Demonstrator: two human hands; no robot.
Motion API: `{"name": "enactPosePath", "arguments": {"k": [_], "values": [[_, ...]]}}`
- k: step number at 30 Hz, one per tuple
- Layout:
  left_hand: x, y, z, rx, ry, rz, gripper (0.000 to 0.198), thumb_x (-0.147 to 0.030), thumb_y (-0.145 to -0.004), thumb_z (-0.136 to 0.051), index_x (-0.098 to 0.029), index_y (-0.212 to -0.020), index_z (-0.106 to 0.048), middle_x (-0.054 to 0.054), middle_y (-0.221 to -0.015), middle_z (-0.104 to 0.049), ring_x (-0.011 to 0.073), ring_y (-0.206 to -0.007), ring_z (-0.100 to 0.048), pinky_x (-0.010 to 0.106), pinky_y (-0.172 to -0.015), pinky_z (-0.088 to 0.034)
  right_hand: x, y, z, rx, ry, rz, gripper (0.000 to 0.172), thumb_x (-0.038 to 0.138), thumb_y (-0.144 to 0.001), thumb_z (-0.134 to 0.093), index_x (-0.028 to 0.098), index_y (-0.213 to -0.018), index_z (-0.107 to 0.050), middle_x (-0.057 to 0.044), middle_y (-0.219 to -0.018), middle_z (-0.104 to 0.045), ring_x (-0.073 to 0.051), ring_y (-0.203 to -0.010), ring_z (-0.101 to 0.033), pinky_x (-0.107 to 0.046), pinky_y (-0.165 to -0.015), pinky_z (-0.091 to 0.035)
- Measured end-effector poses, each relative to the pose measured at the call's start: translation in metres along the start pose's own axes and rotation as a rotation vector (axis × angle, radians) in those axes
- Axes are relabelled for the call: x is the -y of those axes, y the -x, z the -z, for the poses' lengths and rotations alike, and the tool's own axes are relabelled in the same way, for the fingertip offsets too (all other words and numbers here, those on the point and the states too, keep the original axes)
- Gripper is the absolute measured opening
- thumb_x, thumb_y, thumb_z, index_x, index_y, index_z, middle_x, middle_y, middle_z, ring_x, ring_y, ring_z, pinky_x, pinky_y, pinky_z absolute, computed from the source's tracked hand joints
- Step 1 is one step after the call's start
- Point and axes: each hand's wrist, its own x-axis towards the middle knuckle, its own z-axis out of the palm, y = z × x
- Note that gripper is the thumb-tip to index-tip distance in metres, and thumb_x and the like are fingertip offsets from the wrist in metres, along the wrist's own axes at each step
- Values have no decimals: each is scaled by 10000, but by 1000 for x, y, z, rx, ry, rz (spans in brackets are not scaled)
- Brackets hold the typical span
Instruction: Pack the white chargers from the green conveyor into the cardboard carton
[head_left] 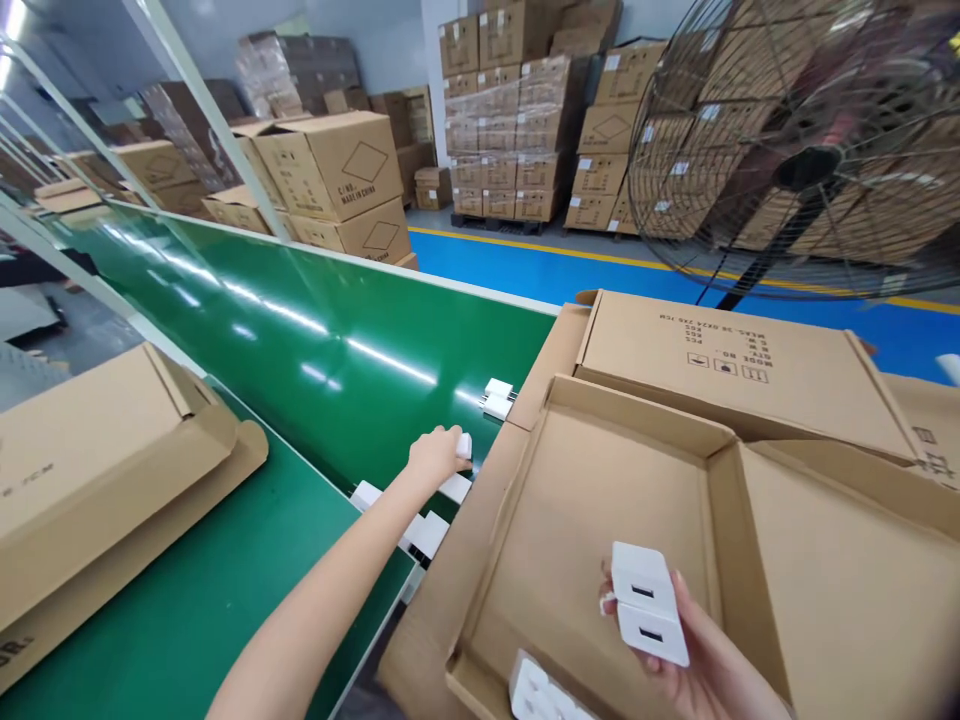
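My left hand [433, 458] reaches over the green conveyor belt, its fingers closed on a white charger [465, 446]. Below it, a few more white chargers [429, 534] lie along the belt's near end, partly behind my forearm. Further up, white chargers with metal prongs [498, 400] rest against the cardboard edge. In my right hand [701, 650] are two white USB chargers [646, 590] side by side, ports facing me. That hand is above an open shallow cardboard box [600, 480]. A white piece with rounded recesses [544, 692] sits at the box's near corner, cut off by the frame.
Behind the open box lies a closed carton [720, 365]. Another carton [97, 460] rests on the green surface at left. A large fan [810, 170] stands at back right. Stacked cartons [510, 130] line the far wall beyond the blue floor [480, 262].
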Motion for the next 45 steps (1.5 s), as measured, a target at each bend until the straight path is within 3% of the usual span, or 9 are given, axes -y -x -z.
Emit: {"name": "enactPosePath", "arguments": {"k": [8,11,13,16,18,21,29,34,45], "values": [[-2,-2,1,-161,5,-26,218,-56,-746,-577,-176,-911,-655,141,-1033,-645,318,-1047,-605,429,-868,-450,-5,4,0,68,19,35,387,472,-732,-750,214,-1018,-726,-81,-917,-755,-164,-715,-714,-201,-563,-573],[3,5,5,-258,52,-78,219,-57,-774,-550,-171,-926,-659,146,-1043,-647,318,-1119,-562,454,-993,-380,-5,4,-3,101,9,18,393,484,-733,-746,214,-1017,-726,-72,-894,-757,-151,-701,-712,-187,-552,-564],[6,20,3,-292,99,-138,228,-100,-794,-566,-187,-989,-647,115,-1085,-649,276,-1116,-568,388,-982,-416,-5,3,-4,106,-12,11,376,471,-720,-762,218,-996,-731,-63,-895,-759,-159,-763,-719,-177,-572,-565],[0,57,-8,-331,430,-412,299,-105,-797,-574,-222,-1068,-626,46,-1086,-668,185,-1026,-619,278,-886,-487,-6,3,-6,132,-41,-18,324,437,-726,-769,209,-954,-738,-56,-902,-763,-170,-845,-718,-175,-613,-573],[-10,85,-17,-322,764,-661,317,-121,-775,-609,-217,-1077,-633,49,-1041,-683,187,-971,-642,292,-859,-508,-7,3,-7,162,-72,-45,315,412,-738,-766,196,-965,-735,-54,-922,-765,-165,-850,-718,-176,-617,-576],[-31,117,-31,-182,1010,-860,347,-161,-715,-706,-192,-1058,-659,79,-1032,-684,194,-914,-666,284,-820,-530,-8,3,-8,179,-136,-45,299,372,-759,-757,189,-993,-727,-46,-943,-768,-152,-833,-720,-181,-632,-583],[-51,136,-59,-50,1215,-834,445,-204,-642,-785,-216,-1069,-662,94,-1157,-638,223,-1023,-644,310,-893,-517,-10,16,-15,189,-8,-58,361,473,-756,-726,193,-983,-738,-64,-780,-762,-140,-666,-709,-133,-445,-516],[-50,139,-57,-47,1242,-813,417,-151,-705,-709,-188,-1107,-605,94,-1112,-663,219,-1029,-637,337,-926,-501,-10,16,-17,86,47,-10,359,485,-731,-745,204,-953,-739,-62,-779,-754,-126,-635,-683,-152,-465,-516],[-51,145,-50,-127,1224,-949,370,-210,-793,-681,-222,-1152,-592,97,-1251,-634,233,-1190,-568,370,-1022,-445,-9,14,-16,132,9,-16,317,447,-701,-781,188,-883,-758,-37,-702,-757,-104,-550,-666,-149,-505,-537]]}}
